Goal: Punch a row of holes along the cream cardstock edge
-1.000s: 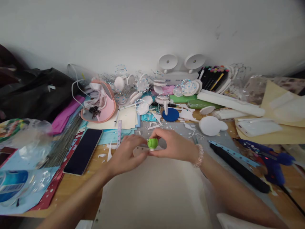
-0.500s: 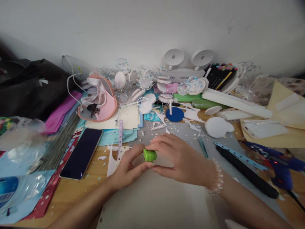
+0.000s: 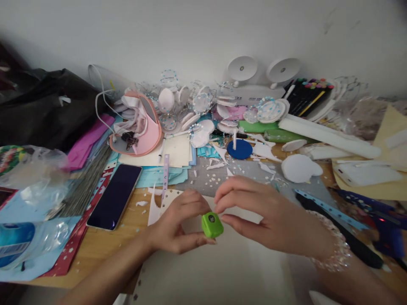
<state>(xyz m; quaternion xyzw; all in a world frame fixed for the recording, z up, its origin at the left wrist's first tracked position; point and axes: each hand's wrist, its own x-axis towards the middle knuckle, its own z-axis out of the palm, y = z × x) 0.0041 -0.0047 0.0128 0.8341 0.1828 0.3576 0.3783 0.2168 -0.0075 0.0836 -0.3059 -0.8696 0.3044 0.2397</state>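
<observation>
head view: punch [image 3: 212,225] held over the paper [image 3: 235,271], tilted, dark-marked face toward the camera
left grip [image 3: 179,221]: pinching the punch between thumb and fingers
right grip [image 3: 263,212]: thumb and fingers spread, just beside the punch; contact unclear
marked face: best left uncovered, with steady pressure on the sides only
paper edge [image 3: 171,196]: lined with small dark stars; best kept flat, apart from the scraps [image 3: 141,203] on the surface [image 3: 85,257]

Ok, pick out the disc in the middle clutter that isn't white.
The blue disc, lying just left of the white scraps; the round pieces piled behind it are white.
</observation>
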